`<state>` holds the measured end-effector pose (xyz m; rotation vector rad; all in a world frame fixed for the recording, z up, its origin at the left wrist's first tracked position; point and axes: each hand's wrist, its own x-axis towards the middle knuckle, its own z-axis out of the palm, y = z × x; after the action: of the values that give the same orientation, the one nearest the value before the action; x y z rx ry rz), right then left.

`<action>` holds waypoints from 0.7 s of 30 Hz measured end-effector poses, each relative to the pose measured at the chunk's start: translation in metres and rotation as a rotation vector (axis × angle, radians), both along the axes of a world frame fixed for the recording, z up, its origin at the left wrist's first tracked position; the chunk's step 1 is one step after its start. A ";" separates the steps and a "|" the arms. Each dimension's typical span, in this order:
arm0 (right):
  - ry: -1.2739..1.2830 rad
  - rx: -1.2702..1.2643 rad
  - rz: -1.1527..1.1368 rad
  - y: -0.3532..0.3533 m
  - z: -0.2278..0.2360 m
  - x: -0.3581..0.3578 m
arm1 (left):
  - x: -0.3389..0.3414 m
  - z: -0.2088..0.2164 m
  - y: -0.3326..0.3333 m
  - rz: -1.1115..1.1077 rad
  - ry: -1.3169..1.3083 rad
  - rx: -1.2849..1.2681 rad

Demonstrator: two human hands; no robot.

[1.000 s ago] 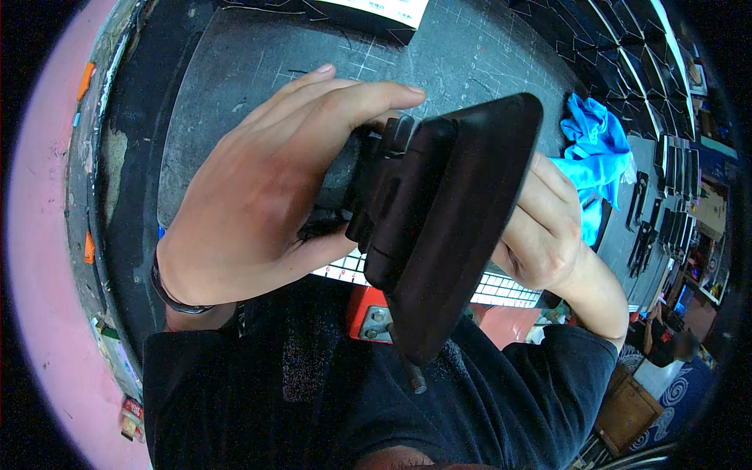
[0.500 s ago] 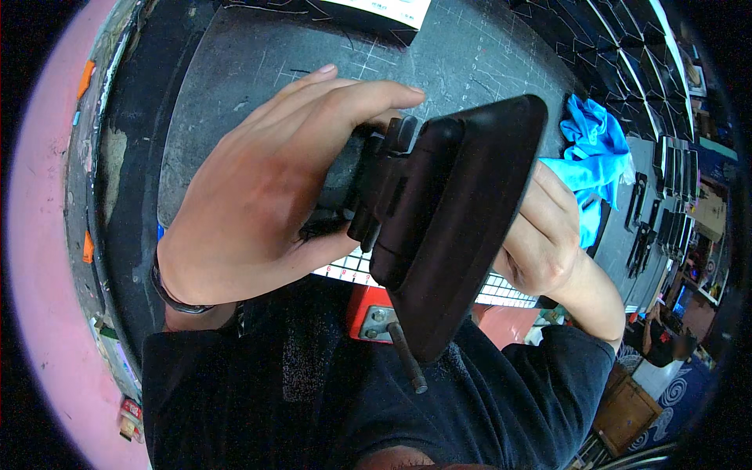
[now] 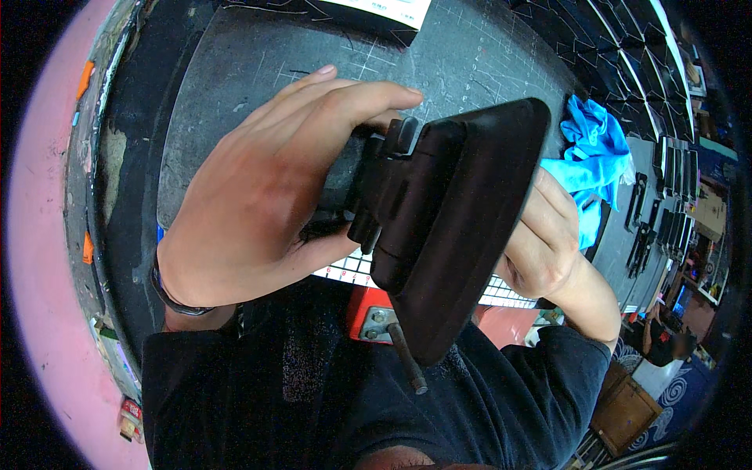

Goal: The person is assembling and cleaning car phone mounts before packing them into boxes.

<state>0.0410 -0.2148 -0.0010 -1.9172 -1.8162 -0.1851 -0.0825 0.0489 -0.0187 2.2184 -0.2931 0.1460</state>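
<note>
A big black plastic part (image 3: 462, 227) fills the middle of the frame. It is long and flat with round corners, and it slants from the upper right down to the lower middle. On its left side sits a chunky black bracket (image 3: 384, 184) with steps in it.

Both hands hold this part up above the table (image 3: 235, 102). The left hand (image 3: 258, 196) is in the middle left of the frame. Its fingers lie flat and long over the top of the bracket, and its thumb goes under it, so the hand is wrapped around that end. A dark band (image 3: 168, 294) goes round the left wrist. The right hand (image 3: 544, 243) is at the middle right. Its fingers curl around the far edge of the black part and grip it.

The table is dark grey with thin white grid lines on it. A bright blue cloth (image 3: 595, 157) lies on the table at the upper right, just behind the right hand. A red clamp (image 3: 376, 317) with a dark metal rod (image 3: 407, 356) sticks out at the lower middle, under the black part. A white ruler strip (image 3: 352, 270) shows along the table edge there. Rows of small dark pieces (image 3: 666, 196) lie at the far right. The person wears dark sleeves (image 3: 501, 399) at the bottom of the frame.
</note>
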 end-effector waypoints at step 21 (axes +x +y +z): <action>0.122 0.091 -0.045 -0.001 0.001 -0.003 | 0.002 0.001 0.000 -0.044 -0.065 0.157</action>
<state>0.0383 -0.2157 0.0001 -1.8655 -1.6583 -0.1594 -0.0803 0.0485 -0.0179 2.3641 -0.4011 0.1765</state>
